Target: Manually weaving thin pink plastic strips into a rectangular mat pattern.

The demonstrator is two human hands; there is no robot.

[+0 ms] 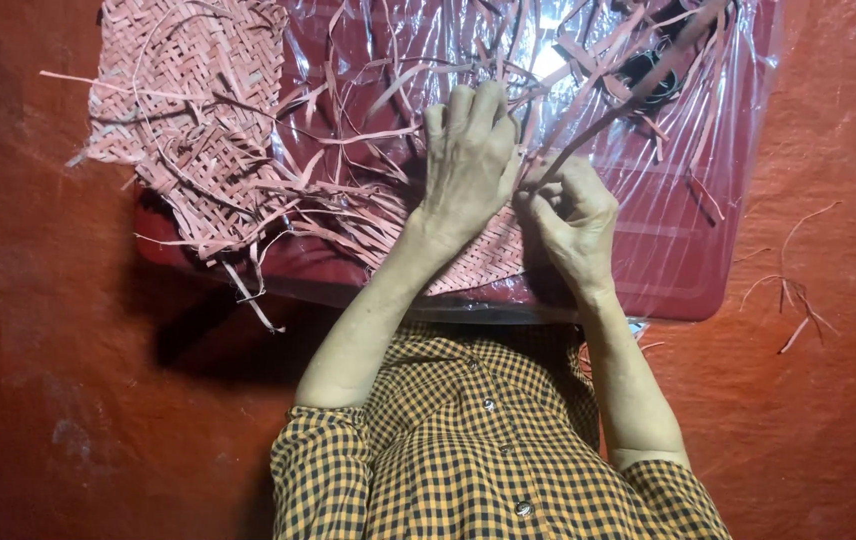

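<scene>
Strips (588, 125) are pinched by the right hand (573, 220), drawn taut for weaving; the mat (198, 120) beneath is pressed flat by the left hand (468, 165), fingers together, over a plastic-covered tray (688, 270).

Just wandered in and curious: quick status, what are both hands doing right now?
Left hand pressed flat on the woven mat. Right hand pinching one long strip. Loose strips tangled around the fingers, over a plastic-covered red board.
</scene>
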